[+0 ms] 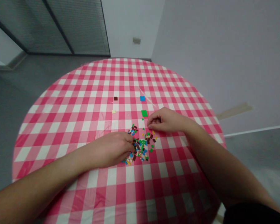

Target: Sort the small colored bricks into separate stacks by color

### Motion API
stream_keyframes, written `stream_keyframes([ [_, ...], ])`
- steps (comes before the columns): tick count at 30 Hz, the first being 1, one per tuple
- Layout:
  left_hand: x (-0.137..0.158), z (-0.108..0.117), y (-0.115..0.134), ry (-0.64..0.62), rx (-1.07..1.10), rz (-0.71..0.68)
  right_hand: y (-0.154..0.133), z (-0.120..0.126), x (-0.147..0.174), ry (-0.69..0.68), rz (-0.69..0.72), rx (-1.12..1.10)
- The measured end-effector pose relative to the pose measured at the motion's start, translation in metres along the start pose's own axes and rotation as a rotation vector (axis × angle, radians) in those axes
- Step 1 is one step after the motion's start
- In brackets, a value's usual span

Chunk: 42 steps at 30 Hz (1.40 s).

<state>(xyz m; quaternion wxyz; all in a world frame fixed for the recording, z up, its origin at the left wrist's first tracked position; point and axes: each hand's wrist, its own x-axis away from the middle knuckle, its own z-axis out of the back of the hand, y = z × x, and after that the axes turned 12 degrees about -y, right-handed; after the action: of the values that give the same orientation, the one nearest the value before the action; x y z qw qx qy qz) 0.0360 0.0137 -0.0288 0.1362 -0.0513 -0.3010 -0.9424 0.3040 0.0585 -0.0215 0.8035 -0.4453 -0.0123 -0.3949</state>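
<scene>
A loose heap of small toy building bricks (142, 144) in green, brown, blue, yellow and white lies on the table. My left hand (114, 147) rests at the heap's left side, its fingers curled down among the bricks; its fingertips are partly hidden. My right hand (165, 119) is just beyond the heap on the right, thumb and fingers drawn together close to the cloth. Whatever it pinches, if anything, is too small to see. Near it lie a green square piece (144, 113) and a blue square piece (142, 98). Farther left are a brown square piece (115, 98) and a cream one (114, 111).
The round table has a red-and-white checked cloth (84, 109) with a clear plastic sheen. Behind it stand a pale wall with a socket plate (136, 40) and a glazed partition with blinds (84, 28). Another wall runs along the right.
</scene>
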Motion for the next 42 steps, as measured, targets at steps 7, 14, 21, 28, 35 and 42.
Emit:
stream_keyframes([
  [7,0.002,0.001,0.001,-0.033,0.055,-0.023,-0.001,0.001,0.001,-0.015,0.008,0.010],
  [14,0.002,0.001,0.002,-0.047,0.040,-0.024,-0.012,-0.002,0.003,-0.138,0.017,-0.051],
  [21,-0.001,-0.004,0.001,-0.052,0.038,-0.035,-0.014,-0.004,0.003,-0.144,0.035,-0.059],
  [28,0.000,-0.002,0.003,-0.061,0.087,-0.027,-0.017,-0.006,0.004,-0.183,0.085,-0.102],
  [35,0.001,0.006,-0.004,0.121,0.208,0.120,-0.016,-0.018,-0.002,-0.044,0.200,-0.183],
  [42,-0.002,0.011,-0.006,0.382,0.480,0.334,-0.020,-0.029,-0.010,0.091,0.227,-0.151],
])
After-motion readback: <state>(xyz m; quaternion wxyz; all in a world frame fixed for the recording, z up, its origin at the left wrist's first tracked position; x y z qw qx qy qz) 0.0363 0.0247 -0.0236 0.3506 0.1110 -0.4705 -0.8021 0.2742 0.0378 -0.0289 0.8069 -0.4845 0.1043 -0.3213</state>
